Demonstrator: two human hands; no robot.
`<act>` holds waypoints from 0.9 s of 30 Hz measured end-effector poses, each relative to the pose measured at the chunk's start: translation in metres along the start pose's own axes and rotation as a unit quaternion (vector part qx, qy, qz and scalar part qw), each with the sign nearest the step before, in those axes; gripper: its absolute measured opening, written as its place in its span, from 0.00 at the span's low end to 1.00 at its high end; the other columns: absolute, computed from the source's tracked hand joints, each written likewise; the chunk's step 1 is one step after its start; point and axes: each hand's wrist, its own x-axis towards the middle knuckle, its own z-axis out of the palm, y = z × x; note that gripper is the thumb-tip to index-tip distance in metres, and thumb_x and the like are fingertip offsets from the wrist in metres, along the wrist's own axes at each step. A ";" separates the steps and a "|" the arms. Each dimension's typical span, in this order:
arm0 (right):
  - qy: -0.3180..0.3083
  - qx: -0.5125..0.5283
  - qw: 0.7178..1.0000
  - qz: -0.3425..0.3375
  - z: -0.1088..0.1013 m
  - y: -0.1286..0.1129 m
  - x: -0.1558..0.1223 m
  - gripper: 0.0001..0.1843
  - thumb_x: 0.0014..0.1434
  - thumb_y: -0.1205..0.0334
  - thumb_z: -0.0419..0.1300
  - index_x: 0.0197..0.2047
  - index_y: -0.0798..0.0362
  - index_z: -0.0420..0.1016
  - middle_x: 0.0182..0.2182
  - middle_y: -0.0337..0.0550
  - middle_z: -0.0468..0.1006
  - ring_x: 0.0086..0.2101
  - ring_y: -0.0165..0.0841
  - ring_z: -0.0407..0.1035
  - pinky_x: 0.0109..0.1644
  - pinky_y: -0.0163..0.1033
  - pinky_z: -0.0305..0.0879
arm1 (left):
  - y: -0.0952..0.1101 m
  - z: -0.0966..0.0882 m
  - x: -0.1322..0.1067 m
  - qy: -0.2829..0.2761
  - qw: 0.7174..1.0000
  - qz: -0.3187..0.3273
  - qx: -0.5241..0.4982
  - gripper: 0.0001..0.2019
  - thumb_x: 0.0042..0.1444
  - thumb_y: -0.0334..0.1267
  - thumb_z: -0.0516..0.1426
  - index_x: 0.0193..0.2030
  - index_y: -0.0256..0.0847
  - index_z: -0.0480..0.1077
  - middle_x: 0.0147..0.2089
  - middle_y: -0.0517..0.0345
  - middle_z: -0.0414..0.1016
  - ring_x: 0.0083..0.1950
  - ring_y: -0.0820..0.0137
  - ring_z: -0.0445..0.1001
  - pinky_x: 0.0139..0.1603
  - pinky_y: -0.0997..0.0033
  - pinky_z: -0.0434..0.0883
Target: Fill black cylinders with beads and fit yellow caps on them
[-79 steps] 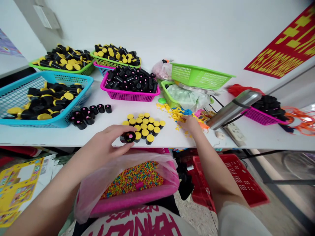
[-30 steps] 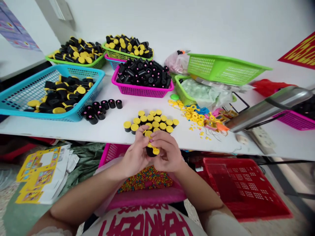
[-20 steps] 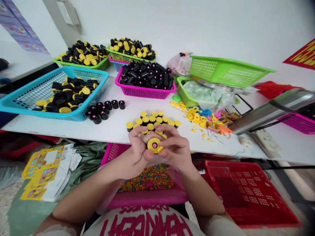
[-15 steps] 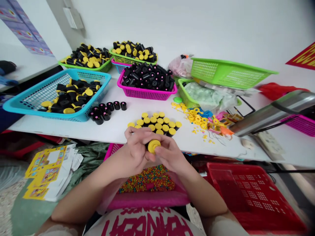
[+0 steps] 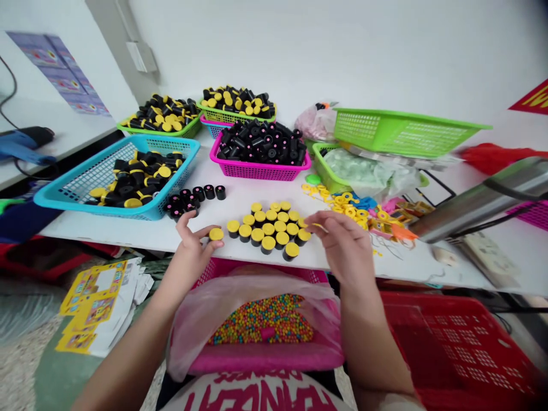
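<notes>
My left hand (image 5: 191, 251) pinches a small black jar with a yellow cap (image 5: 216, 234) between thumb and fingers, upright at the table's front edge. To its right stands a cluster of yellow-capped black jars (image 5: 268, 229), packed close together. At the right side of this cluster my right hand (image 5: 349, 242) has its fingertips closed on a thin yellow piece, apparently a cap (image 5: 317, 226), partly hidden by the fingers. Black jars with pink dots on top (image 5: 185, 200) stand in a group behind my left hand.
A pink bin (image 5: 265, 357) of colourful beads, lined with clear plastic, sits at my lap. Behind are a blue basket (image 5: 96, 210) and a magenta basket (image 5: 260, 170) of jars. Loose yellow parts (image 5: 349, 206) and a metal tube (image 5: 475, 197) lie right; a red crate (image 5: 454, 342) stands below.
My hands have parted from over the bin. The left carried the yellow-capped jar left to the table edge; the right moved right to the cluster. The camera view has shifted slightly.
</notes>
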 end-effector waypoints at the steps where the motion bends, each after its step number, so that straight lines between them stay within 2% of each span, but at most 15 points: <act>1: 0.039 0.005 0.999 -0.009 -0.006 -0.003 0.004 0.06 0.60 0.61 0.63 0.40 0.47 0.82 0.34 0.39 0.82 0.37 0.30 0.77 0.42 0.37 0.76 | -0.005 0.003 0.004 -0.011 1.000 -0.017 -0.007 0.34 0.60 0.39 0.57 0.64 0.42 0.39 0.52 0.43 0.78 0.51 0.63 0.79 0.56 0.53 0.70; 4: 0.113 0.017 0.993 -0.019 -0.020 -0.009 0.012 0.05 0.56 0.59 0.66 0.36 0.48 0.83 0.29 0.37 0.79 0.32 0.30 0.75 0.36 0.36 0.74 | -0.007 0.012 0.016 -0.042 0.998 -0.039 -0.023 0.35 0.59 0.39 0.56 0.66 0.42 0.38 0.55 0.39 0.77 0.54 0.61 0.78 0.60 0.51 0.67; 8: 0.150 -0.004 0.989 -0.019 -0.038 -0.010 0.013 0.07 0.53 0.57 0.67 0.35 0.50 0.82 0.26 0.37 0.77 0.30 0.30 0.74 0.34 0.37 0.72 | 0.004 0.019 0.032 -0.070 0.997 -0.036 -0.004 0.40 0.57 0.38 0.58 0.70 0.43 0.38 0.60 0.34 0.74 0.59 0.52 0.75 0.61 0.47 0.65; 11: 0.198 -0.062 0.978 -0.032 -0.064 -0.010 0.010 0.07 0.52 0.58 0.67 0.35 0.50 0.82 0.27 0.38 0.77 0.30 0.31 0.73 0.35 0.38 0.72 | 0.010 0.010 0.050 -0.111 0.991 0.007 0.074 0.32 0.59 0.33 0.52 0.69 0.45 0.49 0.61 0.39 0.73 0.60 0.53 0.74 0.59 0.50 0.66; 13: 0.256 -0.151 0.953 -0.054 -0.088 -0.011 0.007 0.08 0.53 0.57 0.67 0.36 0.50 0.82 0.28 0.39 0.78 0.31 0.33 0.74 0.37 0.41 0.72 | 0.014 0.001 0.067 -0.102 0.981 0.024 0.163 0.25 0.60 0.29 0.47 0.65 0.45 0.61 0.57 0.43 0.75 0.57 0.55 0.74 0.57 0.51 0.66; 14: 0.285 -0.218 0.931 -0.063 -0.100 -0.011 0.007 0.10 0.54 0.56 0.66 0.37 0.50 0.82 0.30 0.41 0.79 0.32 0.34 0.74 0.39 0.43 0.72 | 0.016 -0.003 0.076 -0.079 0.974 0.027 0.212 0.24 0.61 0.29 0.45 0.62 0.45 0.65 0.56 0.44 0.75 0.57 0.53 0.73 0.56 0.50 0.65; 16: 0.310 -0.384 0.867 -0.066 -0.124 -0.010 0.006 0.13 0.56 0.54 0.63 0.40 0.51 0.82 0.35 0.46 0.81 0.35 0.38 0.74 0.43 0.48 0.72 | 0.020 -0.006 0.097 -0.019 0.951 0.031 0.309 0.22 0.63 0.31 0.45 0.61 0.45 0.68 0.60 0.42 0.72 0.60 0.46 0.67 0.54 0.44 0.62; 18: 0.267 -0.533 0.801 -0.058 -0.143 -0.005 0.009 0.15 0.57 0.54 0.60 0.40 0.53 0.83 0.39 0.51 0.82 0.39 0.43 0.74 0.48 0.52 0.71 | 0.022 -0.002 0.117 0.021 0.922 0.031 0.385 0.21 0.63 0.37 0.48 0.61 0.41 0.69 0.65 0.36 0.65 0.63 0.38 0.59 0.53 0.39 0.59; 19: 0.228 -0.584 0.777 -0.056 -0.150 -0.001 0.012 0.15 0.57 0.55 0.59 0.39 0.54 0.83 0.39 0.53 0.82 0.41 0.44 0.74 0.50 0.53 0.70 | 0.023 0.002 0.125 0.023 0.909 0.026 0.415 0.21 0.62 0.39 0.50 0.59 0.37 0.70 0.65 0.32 0.63 0.63 0.35 0.57 0.52 0.38 0.58; 21: 0.141 -0.641 0.753 -0.053 -0.159 0.010 0.022 0.14 0.58 0.58 0.57 0.39 0.54 0.83 0.39 0.55 0.81 0.44 0.46 0.73 0.54 0.54 0.68 | 0.022 0.011 0.138 0.001 0.890 0.014 0.455 0.19 0.61 0.40 0.52 0.54 0.32 0.73 0.62 0.27 0.64 0.62 0.34 0.56 0.52 0.39 0.57; 23: 0.064 -0.672 0.737 -0.038 -0.160 0.022 0.036 0.15 0.60 0.59 0.56 0.41 0.54 0.83 0.40 0.55 0.81 0.45 0.45 0.72 0.57 0.53 0.65 | 0.021 0.018 0.145 -0.017 0.882 0.011 0.471 0.17 0.61 0.39 0.52 0.50 0.31 0.74 0.58 0.26 0.66 0.61 0.35 0.56 0.52 0.40 0.57; 27: -0.044 -0.739 0.672 0.019 -0.155 0.037 0.068 0.19 0.65 0.60 0.53 0.52 0.54 0.81 0.49 0.57 0.76 0.49 0.45 0.67 0.59 0.50 0.62 | 0.028 0.015 0.148 -0.022 0.890 -0.007 0.455 0.19 0.58 0.43 0.56 0.49 0.30 0.74 0.58 0.25 0.67 0.61 0.33 0.57 0.51 0.39 0.58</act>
